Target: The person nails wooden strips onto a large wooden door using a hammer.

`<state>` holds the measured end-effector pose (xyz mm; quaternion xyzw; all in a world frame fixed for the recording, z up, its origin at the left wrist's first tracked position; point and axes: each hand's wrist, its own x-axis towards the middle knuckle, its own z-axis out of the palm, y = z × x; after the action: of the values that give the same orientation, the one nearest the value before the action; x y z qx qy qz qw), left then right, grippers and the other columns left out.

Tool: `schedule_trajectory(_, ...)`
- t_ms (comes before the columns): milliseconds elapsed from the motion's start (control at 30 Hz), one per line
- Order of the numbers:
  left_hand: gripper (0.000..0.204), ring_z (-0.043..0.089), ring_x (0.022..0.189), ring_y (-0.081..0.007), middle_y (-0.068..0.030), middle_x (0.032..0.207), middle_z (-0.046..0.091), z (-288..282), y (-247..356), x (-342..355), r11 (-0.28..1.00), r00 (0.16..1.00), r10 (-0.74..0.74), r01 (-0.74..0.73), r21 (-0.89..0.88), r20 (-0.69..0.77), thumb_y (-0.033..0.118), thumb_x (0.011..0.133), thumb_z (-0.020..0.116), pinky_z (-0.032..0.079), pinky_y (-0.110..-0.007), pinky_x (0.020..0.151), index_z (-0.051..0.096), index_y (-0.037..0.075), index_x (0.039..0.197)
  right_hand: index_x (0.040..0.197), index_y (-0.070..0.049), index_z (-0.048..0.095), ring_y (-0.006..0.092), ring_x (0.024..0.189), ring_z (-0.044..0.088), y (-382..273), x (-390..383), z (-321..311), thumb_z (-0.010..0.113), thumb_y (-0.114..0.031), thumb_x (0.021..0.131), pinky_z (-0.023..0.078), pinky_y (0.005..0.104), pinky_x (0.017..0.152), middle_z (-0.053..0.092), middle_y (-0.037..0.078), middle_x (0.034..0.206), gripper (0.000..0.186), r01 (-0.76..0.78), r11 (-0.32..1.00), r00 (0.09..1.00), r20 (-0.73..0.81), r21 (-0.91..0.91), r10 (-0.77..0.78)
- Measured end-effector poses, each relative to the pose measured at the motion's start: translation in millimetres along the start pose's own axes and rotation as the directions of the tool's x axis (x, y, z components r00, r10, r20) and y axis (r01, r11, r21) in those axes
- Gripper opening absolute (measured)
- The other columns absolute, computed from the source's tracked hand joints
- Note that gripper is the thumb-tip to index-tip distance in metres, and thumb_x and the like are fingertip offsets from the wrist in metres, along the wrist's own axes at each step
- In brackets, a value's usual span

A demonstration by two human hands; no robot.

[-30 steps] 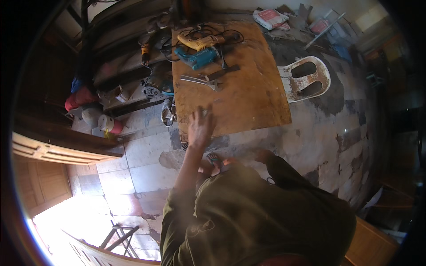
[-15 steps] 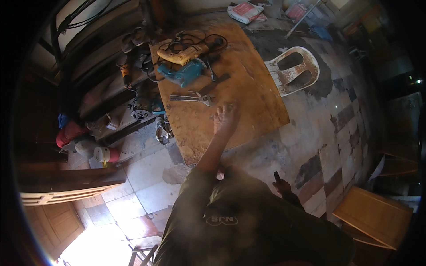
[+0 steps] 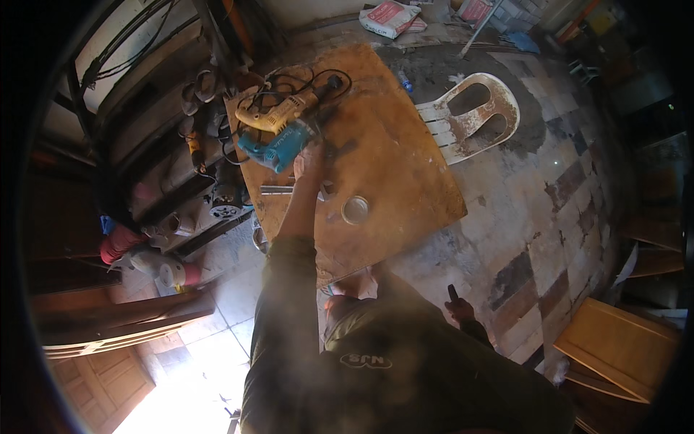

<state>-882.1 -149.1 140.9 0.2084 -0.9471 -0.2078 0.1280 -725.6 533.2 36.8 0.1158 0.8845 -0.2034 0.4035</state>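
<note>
On the brown wooden board [image 3: 408,217] lie a yellow power drill [image 3: 278,116] with tangled cord, a teal power tool [image 3: 278,150] and a silver metal tool [image 3: 278,189]. My left hand [image 3: 309,160] reaches over the metal tool to the near side of the teal tool; its fingers are too indistinct to tell their grip. A round, pale, shallow item [image 3: 355,210] sits nearer me. My right hand [image 3: 460,309], low beside my olive jacket, is closed around a small dark object [image 3: 452,293].
A stained white plastic chair [image 3: 499,101] adjoins the board's right side. Dark steps at left hold a grinder [image 3: 194,150], shoes and buckets [image 3: 173,273]. Sacks [image 3: 390,18] lie at the back, wooden panels [image 3: 614,333] at lower right, a wooden door [image 3: 101,383] at lower left.
My left hand has moved forward to the teal tool, uncovering the round pale item. My right hand has come into clearer view with the dark object. The view has shifted.
</note>
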Motion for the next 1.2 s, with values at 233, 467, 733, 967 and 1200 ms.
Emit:
schedule_trajectory(233, 0.020, 0.071, 0.109, -0.0385, -0.0143, 0.119, 0.074, 19, 4, 21, 0.988, 0.995, 0.084, -0.090, 0.122, 0.056, 0.017, 0.095, 0.069, 0.059, -0.051, 0.090, 0.069, 0.012, 0.115, 0.104, -0.005, 0.075, 0.0295, 0.084, 0.075, -11, 54, -42, 0.078, -0.059, 0.084, 0.057, 0.0448, 0.081, 0.077, 0.011, 0.089, 0.057, 0.057, 0.997, 0.997, -0.058, 0.053, -0.054)
schedule_trajectory(467, 0.015, 0.070, 0.109, -0.0363, -0.0118, 0.109, 0.077, -11, 14, -1, 0.930, 0.995, -0.027, -0.010, 0.368, 0.096, 0.025, 0.098, 0.070, 0.059, -0.051, 0.090, 0.071, 0.012, 0.106, 0.105, -0.004, 0.075, 0.0344, 0.094, 0.075, -27, 110, -78, 0.076, -0.061, 0.084, 0.056, 0.0473, 0.086, 0.077, 0.016, 0.094, 0.061, 0.179, 0.977, 0.983, -0.028, -0.115, -0.183)
schedule_trajectory(733, 0.014, 0.072, 0.081, -0.0124, -0.0051, 0.088, 0.077, -69, 2, -152, 0.735, 0.796, -0.575, 0.400, -0.548, -0.190, 0.016, 0.106, 0.067, 0.055, -0.031, 0.073, 0.075, 0.006, 0.111, 0.108, -0.010, 0.077, 0.0397, 0.104, 0.070, -91, 171, -99, 0.073, -0.062, 0.087, 0.056, 0.0507, 0.090, 0.072, 0.020, 0.108, 0.057, 0.481, 0.662, 0.854, 0.478, -0.575, -0.206)
schedule_trajectory(967, 0.023, 0.070, 0.079, -0.0160, -0.0072, 0.094, 0.075, -99, 40, -304, 0.219, 0.518, -0.852, 0.230, -0.948, -0.071, 0.014, 0.106, 0.066, 0.058, -0.030, 0.073, 0.067, 0.002, 0.125, 0.107, -0.008, 0.076, 0.0422, 0.103, 0.073, -166, 217, -50, 0.076, -0.058, 0.087, 0.057, 0.0524, 0.090, 0.075, 0.023, 0.105, 0.054, 0.887, 0.125, 0.456, 0.807, -0.444, -0.375)
schedule_trajectory(1200, 0.015, 0.072, 0.089, -0.0170, -0.0090, 0.101, 0.073, -36, 114, -493, 0.109, 0.181, -0.979, 0.094, -0.990, -0.091, 0.012, 0.099, 0.075, 0.060, -0.033, 0.079, 0.064, 0.005, 0.105, 0.112, -0.006, 0.073, 0.0321, 0.090, 0.074, -239, 172, 30, 0.082, -0.043, 0.088, 0.056, 0.0446, 0.084, 0.077, 0.017, 0.097, 0.044, 0.926, 0.012, 0.361, 0.873, -0.378, -0.327)
